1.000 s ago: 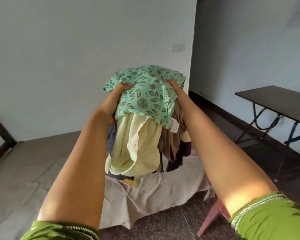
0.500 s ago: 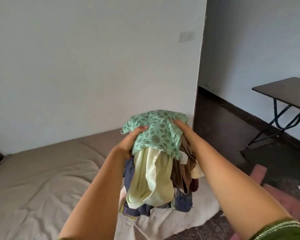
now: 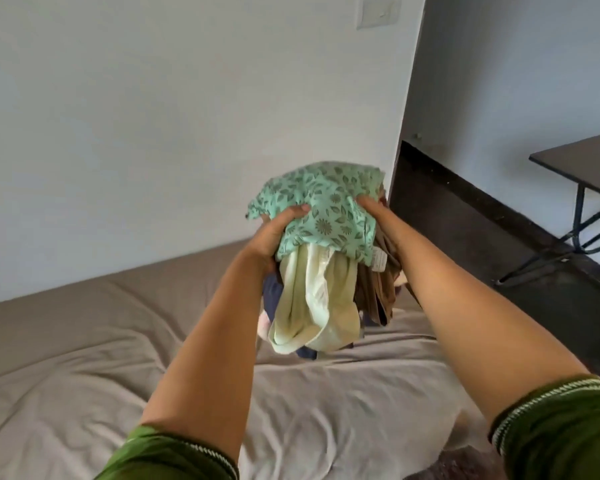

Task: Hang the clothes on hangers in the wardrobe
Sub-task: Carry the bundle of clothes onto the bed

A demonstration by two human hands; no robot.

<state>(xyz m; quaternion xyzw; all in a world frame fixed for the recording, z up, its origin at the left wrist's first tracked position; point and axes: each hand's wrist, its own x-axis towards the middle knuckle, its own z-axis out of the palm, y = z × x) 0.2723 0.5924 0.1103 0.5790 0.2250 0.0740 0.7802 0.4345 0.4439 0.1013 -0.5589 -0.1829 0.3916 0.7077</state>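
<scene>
You are clamping the clothes [image 3: 321,251] between left hand [image 3: 274,233] and right hand [image 3: 378,220], fingers curled into cloth, above the bed [image 3: 118,341]. Soft, floppy, probably slipping: keep gripping high.

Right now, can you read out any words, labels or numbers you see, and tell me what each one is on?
No text can be read.
Garment tag on the bundle of clothes: print too small and blurred to read.
Wall switch plate: no marking shows.
</scene>
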